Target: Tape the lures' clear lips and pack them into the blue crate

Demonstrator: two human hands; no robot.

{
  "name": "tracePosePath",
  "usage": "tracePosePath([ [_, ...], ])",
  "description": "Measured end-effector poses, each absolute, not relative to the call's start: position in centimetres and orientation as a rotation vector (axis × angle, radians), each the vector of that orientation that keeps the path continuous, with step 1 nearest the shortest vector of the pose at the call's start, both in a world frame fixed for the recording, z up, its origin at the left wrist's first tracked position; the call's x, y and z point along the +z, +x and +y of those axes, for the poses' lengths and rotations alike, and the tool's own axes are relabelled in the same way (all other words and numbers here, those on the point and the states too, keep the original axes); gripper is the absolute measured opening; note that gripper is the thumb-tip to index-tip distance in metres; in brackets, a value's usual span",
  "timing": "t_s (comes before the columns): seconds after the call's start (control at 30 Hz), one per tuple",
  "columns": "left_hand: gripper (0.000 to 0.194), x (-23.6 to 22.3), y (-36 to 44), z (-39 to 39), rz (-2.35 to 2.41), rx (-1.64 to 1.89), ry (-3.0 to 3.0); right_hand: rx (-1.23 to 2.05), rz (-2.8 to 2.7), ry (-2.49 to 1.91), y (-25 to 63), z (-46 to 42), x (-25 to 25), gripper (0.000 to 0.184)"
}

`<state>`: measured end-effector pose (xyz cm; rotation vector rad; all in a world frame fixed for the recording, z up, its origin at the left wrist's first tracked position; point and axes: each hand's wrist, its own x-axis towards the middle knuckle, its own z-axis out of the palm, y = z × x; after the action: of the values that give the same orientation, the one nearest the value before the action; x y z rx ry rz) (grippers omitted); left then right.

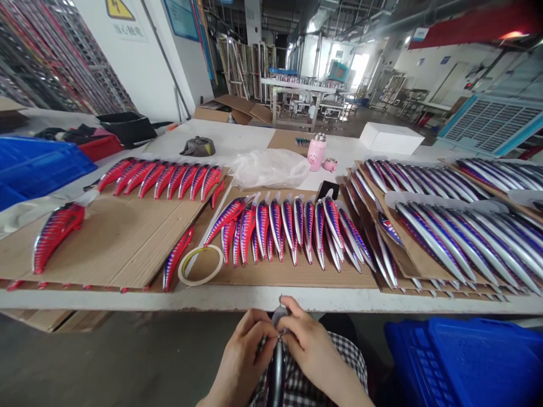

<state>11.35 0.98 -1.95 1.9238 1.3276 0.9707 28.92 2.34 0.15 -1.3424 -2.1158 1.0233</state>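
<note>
Over my lap, below the table's front edge, both hands close round one fishing lure (278, 362), seen edge-on as a dark, narrow body. My left hand (245, 356) pinches its upper end from the left. My right hand (309, 347) covers that end from the right, fingers curled. A small metal tip pokes up between the fingertips. On the table ahead, a row of red, blue and silver lures (288, 226) lies on a cardboard sheet (280, 271), with a tape ring (201, 264) at its left corner.
More red lures (163, 178) lie on cardboard at the left, and silver-purple lures (449, 237) on stacked sheets at the right. A plastic bag (271, 168), a pink bottle (317, 151) and a white box (390, 137) sit further back. Blue crates stand at lower right (466, 362) and far left (38, 164).
</note>
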Motion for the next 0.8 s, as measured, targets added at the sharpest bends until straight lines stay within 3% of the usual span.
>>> tracePosePath([
  [0.8,0.014,-1.8,11.2,1.2,1.347,0.899,1.756,0.978,-1.898,-1.458,27.9,2.2,-0.5,0.024],
])
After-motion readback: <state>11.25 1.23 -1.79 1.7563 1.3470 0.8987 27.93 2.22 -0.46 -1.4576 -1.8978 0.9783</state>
